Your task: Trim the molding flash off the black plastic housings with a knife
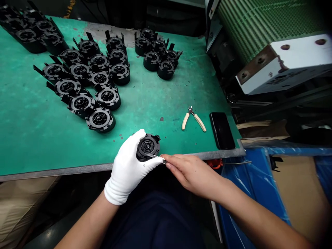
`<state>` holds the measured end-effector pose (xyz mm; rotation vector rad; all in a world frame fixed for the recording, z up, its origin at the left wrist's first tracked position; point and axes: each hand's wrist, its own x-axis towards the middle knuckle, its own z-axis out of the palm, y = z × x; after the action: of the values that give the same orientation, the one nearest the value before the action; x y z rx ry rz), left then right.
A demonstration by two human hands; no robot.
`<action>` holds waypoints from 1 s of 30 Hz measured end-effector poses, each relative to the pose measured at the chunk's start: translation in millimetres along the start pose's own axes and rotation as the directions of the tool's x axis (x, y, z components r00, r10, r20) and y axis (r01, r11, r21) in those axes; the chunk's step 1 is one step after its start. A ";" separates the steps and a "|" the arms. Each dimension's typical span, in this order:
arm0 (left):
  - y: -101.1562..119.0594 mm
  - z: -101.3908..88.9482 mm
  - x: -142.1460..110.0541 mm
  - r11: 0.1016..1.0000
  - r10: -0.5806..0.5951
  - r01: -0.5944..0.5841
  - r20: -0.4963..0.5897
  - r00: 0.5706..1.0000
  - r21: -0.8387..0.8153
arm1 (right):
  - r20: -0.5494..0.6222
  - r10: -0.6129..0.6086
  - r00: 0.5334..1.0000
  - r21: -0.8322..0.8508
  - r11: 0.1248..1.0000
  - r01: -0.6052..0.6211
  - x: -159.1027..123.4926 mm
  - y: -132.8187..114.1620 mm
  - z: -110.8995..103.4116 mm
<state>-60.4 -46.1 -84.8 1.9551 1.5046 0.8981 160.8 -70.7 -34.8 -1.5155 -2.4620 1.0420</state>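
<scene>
My left hand (127, 166), in a white glove, is closed around a round black plastic part (148, 146) at the table's front edge. Its ribbed face with a central hub points up, and a small tab sticks out at its upper right. My bare right hand (185, 169) pinches a slim knife (153, 156) between thumb and fingers. The thin metal blade lies against the part's lower rim, close to my gloved thumb. Most of the knife's handle is hidden in my fingers.
Several similar black parts (100, 117) stand in rows on the green table (145, 103), some stacked. Wire cutters (193, 119) with beige handles and a black phone (222, 130) lie to the right. A green-belted conveyor (259, 24) overhangs the far right. Beside the table is a blue-lined box (301, 193).
</scene>
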 end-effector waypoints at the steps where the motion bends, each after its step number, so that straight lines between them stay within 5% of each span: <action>1: -0.2 -0.1 0.1 1.000 0.001 -0.001 0.001 1.000 0.000 | -0.004 -0.001 1.000 0.005 1.000 0.001 0.9 0.4 -0.9; 21: -1.9 0.4 1.4 0.999 0.030 -0.030 -0.005 1.000 -0.019 | -0.078 0.030 0.997 -0.075 0.997 -0.035 3.3 2.3 7.7; 30: -0.2 -3.8 3.8 1.000 0.028 -0.027 0.061 0.998 -0.011 | 0.118 -0.062 0.991 0.081 0.995 0.053 17.7 9.4 -23.0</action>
<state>-62.8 -42.3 -81.8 1.9826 1.4396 0.8473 167.9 -41.9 -27.5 -1.3896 -2.4938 1.2383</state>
